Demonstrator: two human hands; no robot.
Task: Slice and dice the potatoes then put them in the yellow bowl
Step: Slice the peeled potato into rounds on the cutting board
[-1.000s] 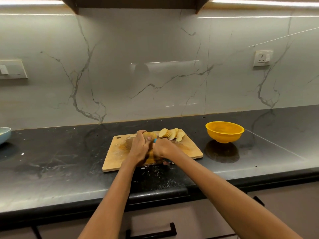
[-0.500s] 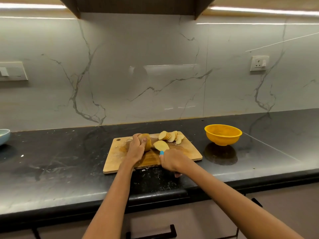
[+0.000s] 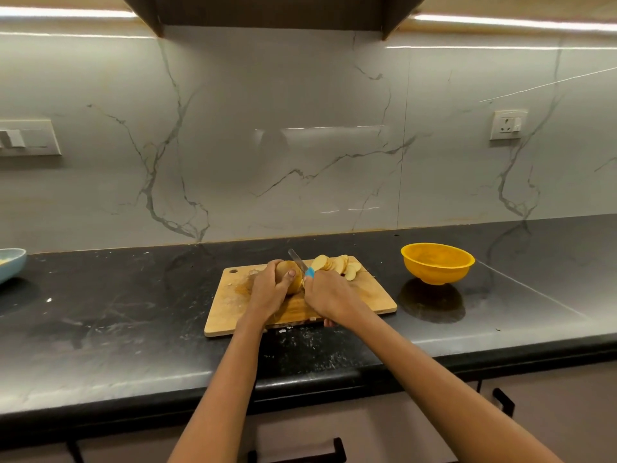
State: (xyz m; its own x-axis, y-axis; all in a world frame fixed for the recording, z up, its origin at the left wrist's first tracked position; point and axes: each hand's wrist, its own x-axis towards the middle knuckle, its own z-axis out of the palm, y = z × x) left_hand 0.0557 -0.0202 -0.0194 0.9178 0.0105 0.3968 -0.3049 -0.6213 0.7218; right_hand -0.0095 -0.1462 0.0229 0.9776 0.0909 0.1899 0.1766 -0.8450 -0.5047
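Fingers of the left hand (image 3: 268, 292) curl around one potato (image 3: 289, 281) on the cutting board (image 3: 230, 309); the right hand (image 3: 329, 295) grips one knife (image 3: 302, 264), blade pointing away toward the wall. One pile of slices (image 3: 337, 265) lies behind. One yellow bowl (image 3: 437, 263) stands apart on the right, on the counter (image 3: 117, 312).

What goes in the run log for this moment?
stage: slicing | left hand: holds potato | right hand: grips knife | slices on board | yellow bowl: empty

I can read no text, label, brand or number anywhere; the wall socket (image 3: 508, 124), up the backsplash behind the yellow bowl (image 3: 437, 263), shows only blank plates and unmarked holes.
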